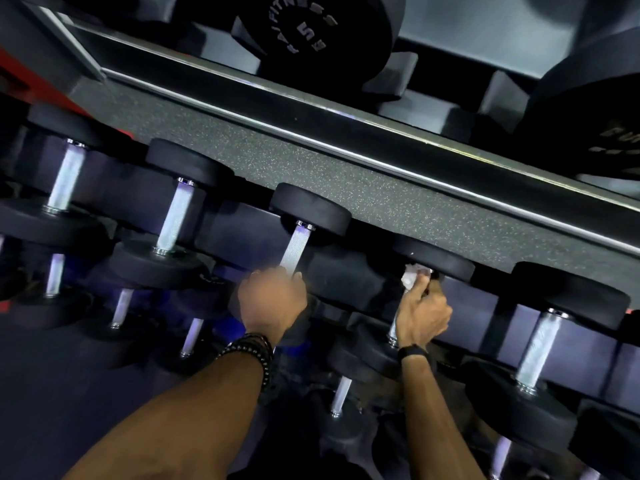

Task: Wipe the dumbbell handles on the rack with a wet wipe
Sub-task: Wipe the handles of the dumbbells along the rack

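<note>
Both forearms reached up from the bottom of the frame toward the rack (346, 147). Beaded bracelets (251, 348) circled the left wrist; a black band (412, 352) circled the right.

At center, the left hand (272, 299) was curled round the lower end of 1 dumbbell's handle (294, 247), whose knurled upper part showed bare above the knuckles. Right of center, the right hand (422, 313) gripped the next handle, fingers wrapped round it with a crumpled white wipe (412, 274) bunched at the fingertips, pressed against the handle just under the dumbbell's upper head (436, 258). A short stretch of that handle showed below the palm.

More dumbbells lay side by side along the tilted row from middle left to lower right, with a second row beneath them at lower left and bottom center. Speckled dark flooring (311, 174) ran diagonally behind them.

At top center, a black weight (311, 32) on the upper tier read "FITNESS" with a large "5"; the remaining letters were cut off or blurred. Faint gold lettering on the weight (609, 140) at upper right could not be read.
</note>
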Demonstrator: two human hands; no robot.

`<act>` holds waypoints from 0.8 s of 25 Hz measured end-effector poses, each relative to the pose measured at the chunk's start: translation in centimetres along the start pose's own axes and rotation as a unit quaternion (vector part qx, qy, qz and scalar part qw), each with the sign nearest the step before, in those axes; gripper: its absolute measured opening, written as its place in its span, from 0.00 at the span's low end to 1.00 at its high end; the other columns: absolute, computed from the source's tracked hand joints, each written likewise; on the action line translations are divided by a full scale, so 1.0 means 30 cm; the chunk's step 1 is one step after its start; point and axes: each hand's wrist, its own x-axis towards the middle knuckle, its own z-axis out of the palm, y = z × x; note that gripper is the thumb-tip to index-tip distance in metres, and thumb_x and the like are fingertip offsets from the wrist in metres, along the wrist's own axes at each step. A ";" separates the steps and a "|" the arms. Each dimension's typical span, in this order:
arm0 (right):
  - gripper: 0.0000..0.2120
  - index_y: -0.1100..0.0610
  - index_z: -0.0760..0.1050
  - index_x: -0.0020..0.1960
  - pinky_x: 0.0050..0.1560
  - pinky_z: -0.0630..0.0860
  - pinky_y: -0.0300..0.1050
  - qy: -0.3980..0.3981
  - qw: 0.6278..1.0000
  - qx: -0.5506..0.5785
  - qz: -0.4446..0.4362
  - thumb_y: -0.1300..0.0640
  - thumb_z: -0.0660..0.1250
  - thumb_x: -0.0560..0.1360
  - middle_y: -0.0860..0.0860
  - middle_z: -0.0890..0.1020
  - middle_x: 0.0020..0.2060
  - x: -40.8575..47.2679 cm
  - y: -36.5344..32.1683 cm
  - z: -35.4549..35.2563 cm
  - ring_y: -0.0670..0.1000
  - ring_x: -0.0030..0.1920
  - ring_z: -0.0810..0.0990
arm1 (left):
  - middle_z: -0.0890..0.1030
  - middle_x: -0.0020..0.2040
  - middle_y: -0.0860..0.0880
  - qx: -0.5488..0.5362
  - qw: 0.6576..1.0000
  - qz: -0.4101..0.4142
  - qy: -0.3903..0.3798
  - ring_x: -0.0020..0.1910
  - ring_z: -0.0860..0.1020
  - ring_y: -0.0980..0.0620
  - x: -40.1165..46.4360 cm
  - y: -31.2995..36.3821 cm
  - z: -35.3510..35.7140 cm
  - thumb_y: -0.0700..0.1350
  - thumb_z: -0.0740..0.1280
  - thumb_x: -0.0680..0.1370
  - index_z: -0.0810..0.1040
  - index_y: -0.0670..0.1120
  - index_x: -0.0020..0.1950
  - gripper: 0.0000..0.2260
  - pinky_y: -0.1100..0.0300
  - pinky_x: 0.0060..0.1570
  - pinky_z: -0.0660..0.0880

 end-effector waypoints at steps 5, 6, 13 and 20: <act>0.11 0.59 0.78 0.51 0.35 0.77 0.45 -0.194 0.907 0.253 0.274 0.58 0.58 0.78 0.54 0.82 0.28 0.152 0.023 0.001 0.54 0.30 0.82 | 0.78 0.28 0.45 0.009 1.000 0.013 0.005 0.30 0.77 0.41 -0.005 -0.004 0.008 0.55 0.63 0.70 0.79 0.43 0.32 0.17 0.53 0.33 0.72; 0.08 0.59 0.76 0.47 0.30 0.76 0.41 -0.200 0.902 0.257 0.284 0.62 0.58 0.77 0.54 0.81 0.28 0.185 0.026 0.001 0.52 0.29 0.80 | 0.78 0.28 0.45 0.011 1.000 0.015 0.006 0.30 0.77 0.41 -0.005 -0.005 0.009 0.56 0.63 0.70 0.79 0.43 0.31 0.17 0.53 0.33 0.72; 0.09 0.64 0.79 0.49 0.48 0.76 0.49 -0.082 0.973 0.136 0.166 0.65 0.69 0.69 0.63 0.82 0.48 0.059 -0.072 0.033 0.60 0.48 0.81 | 0.78 0.28 0.45 0.004 1.000 0.020 0.007 0.31 0.77 0.41 -0.004 -0.003 0.004 0.56 0.64 0.70 0.78 0.44 0.31 0.17 0.53 0.34 0.72; 0.09 0.61 0.79 0.50 0.47 0.71 0.40 -0.102 0.980 0.132 0.105 0.60 0.73 0.71 0.53 0.79 0.42 0.053 0.002 -0.015 0.50 0.44 0.76 | 0.77 0.27 0.45 -0.007 0.999 0.035 -0.010 0.30 0.77 0.41 -0.010 -0.010 0.002 0.56 0.64 0.70 0.77 0.43 0.30 0.17 0.54 0.33 0.72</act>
